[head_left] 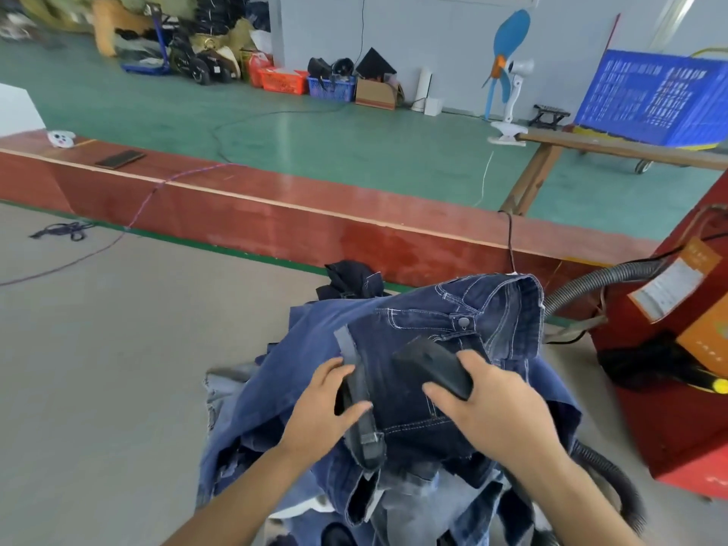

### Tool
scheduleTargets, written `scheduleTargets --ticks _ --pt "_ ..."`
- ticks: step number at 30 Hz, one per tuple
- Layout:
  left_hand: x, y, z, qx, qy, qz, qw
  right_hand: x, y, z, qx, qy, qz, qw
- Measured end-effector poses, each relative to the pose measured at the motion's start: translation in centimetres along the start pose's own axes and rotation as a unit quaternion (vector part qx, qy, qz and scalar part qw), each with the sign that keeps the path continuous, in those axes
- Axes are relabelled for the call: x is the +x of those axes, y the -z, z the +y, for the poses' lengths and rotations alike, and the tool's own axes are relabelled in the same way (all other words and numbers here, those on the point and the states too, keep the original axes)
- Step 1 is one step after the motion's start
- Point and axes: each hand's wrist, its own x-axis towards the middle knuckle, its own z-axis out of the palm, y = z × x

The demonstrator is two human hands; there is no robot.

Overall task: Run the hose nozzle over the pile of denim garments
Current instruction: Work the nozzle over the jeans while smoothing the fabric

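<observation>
Head view: right hand (488, 403), fingers curled round the black nozzle (431, 366), presses it onto jeans (433, 333); left hand (327, 407) pinches a strap (360, 392). Best swept slowly, fabric held taut.

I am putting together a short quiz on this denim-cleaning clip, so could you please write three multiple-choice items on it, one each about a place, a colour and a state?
1. Where does the black hose nozzle lie?
A. On the green floor
B. On the dark jeans atop the denim pile
C. On the red bench

2. What colour is the machine body that the corrugated hose leads to?
A. Red
B. White
C. Green

3. What is the left hand doing?
A. Hanging free
B. Resting flat on the floor
C. Gripping a dark strap of a garment

Answers:
1. B, since the nozzle lies against the jeans under the right hand.
2. A, since the hose runs to a red housing at the right.
3. C, since its fingers and thumb close around the strap.
</observation>
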Motion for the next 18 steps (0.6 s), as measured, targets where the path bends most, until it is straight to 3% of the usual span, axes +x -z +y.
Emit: scheduleTargets --ticks 2,4,5,8,10,12,14,16,18 --pt "-0.1 0.2 0.3 -0.048 0.032 0.082 0.995 0.4 -0.9 0.0 -0.016 0.007 -0.027 0.999" --pt "-0.5 0.8 0.3 -0.056 0.06 0.118 0.99 0.8 -0.9 0.3 -0.021 0.007 -0.017 1.0" --pt "-0.9 1.2 0.1 -0.033 0.035 0.131 0.99 1.1 -0.7 0.4 -0.018 0.008 0.0 1.0" --pt "-2.2 2.3 0.0 0.104 -0.197 0.085 0.971 1.5 0.6 0.7 0.021 0.005 0.071 0.997" --pt "-3.2 2.4 0.4 0.187 -0.272 0.012 0.944 1.8 1.4 0.9 0.049 0.0 0.103 0.994" --pt "-3.6 1.7 1.8 0.308 -0.213 -0.047 0.926 2.1 1.9 1.1 0.066 -0.01 0.108 0.992" --pt "-3.1 0.8 3.5 0.401 -0.072 -0.097 0.908 2.3 2.3 1.6 0.078 -0.026 0.11 0.991" --pt "-2.1 0.0 3.9 0.363 0.038 -0.096 0.926 2.4 2.7 2.4 0.077 -0.046 0.118 0.989" --pt "-1.3 0.0 4.2 0.217 0.117 -0.104 0.964 2.5 3.2 3.1 0.077 -0.062 0.13 0.987"
